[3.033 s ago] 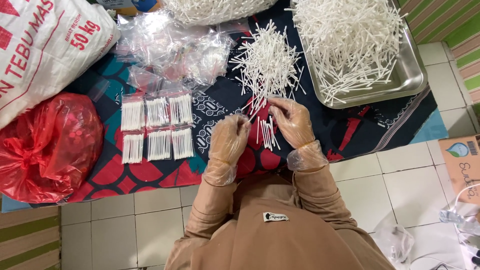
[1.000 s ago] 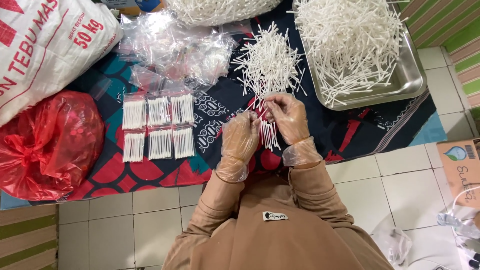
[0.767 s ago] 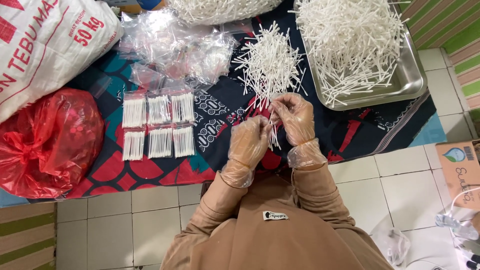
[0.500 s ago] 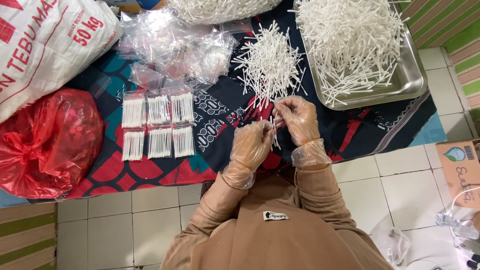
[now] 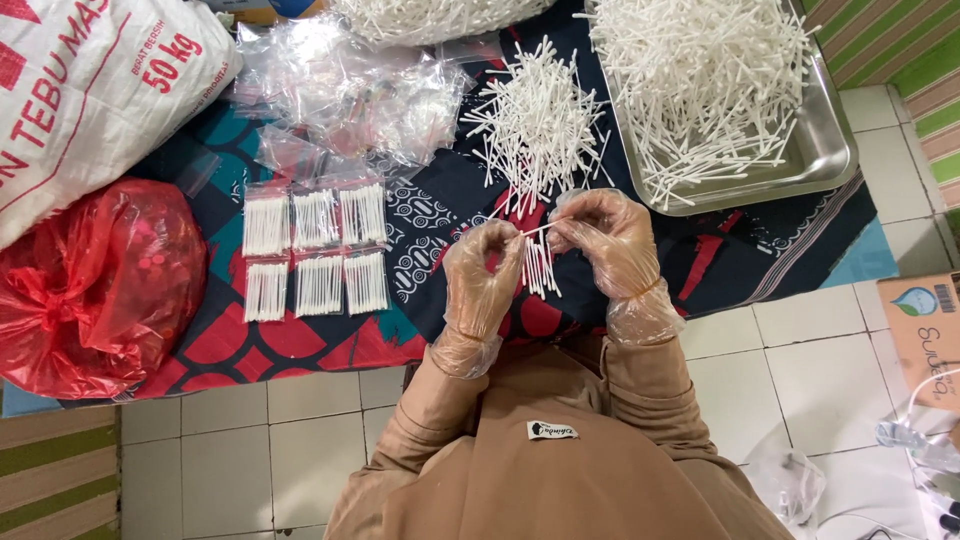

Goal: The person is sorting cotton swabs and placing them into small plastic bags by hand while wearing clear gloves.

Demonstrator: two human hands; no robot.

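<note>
Both my hands wear clear plastic gloves. My left hand and my right hand meet over a dark patterned cloth, together pinching a small bunch of white cotton swabs that hangs between them. Just beyond my fingers lies a loose pile of cotton swabs on the cloth. To the left, several small clear packets filled with swabs lie in two neat rows.
A steel tray heaped with swabs sits at the upper right. Empty clear bags are piled at the top. A white sack and a red plastic bag lie at the left. A cardboard box stands on the tiled floor at right.
My hands drew back slightly from the loose pile toward my body, still holding the bunch of swabs. The left hand came closer to the right.
</note>
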